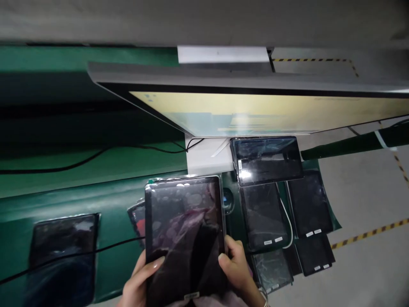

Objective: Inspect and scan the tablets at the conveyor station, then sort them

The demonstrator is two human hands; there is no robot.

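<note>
A black tablet (185, 221) with a glossy, film-covered screen is held upright between my two hands over the green mat. My left hand (137, 281) grips its left edge, thumb resting on the screen. On the opposite edge, my right hand (236, 264) is closed with the thumb on the rim and the fingers behind. A small label shows at the tablet's lower edge. Partly hidden behind it are a smaller device (137, 217) with a red patch and a dark computer mouse (228, 200).
A large lit monitor (243, 113) stands across the back. More tablets lie to the right, a stacked one (268, 161) topmost, and a wrapped tablet (64, 256) lies at left. A black cable (118, 245) crosses the green mat (111, 268). Striped tape (370, 232) marks the floor.
</note>
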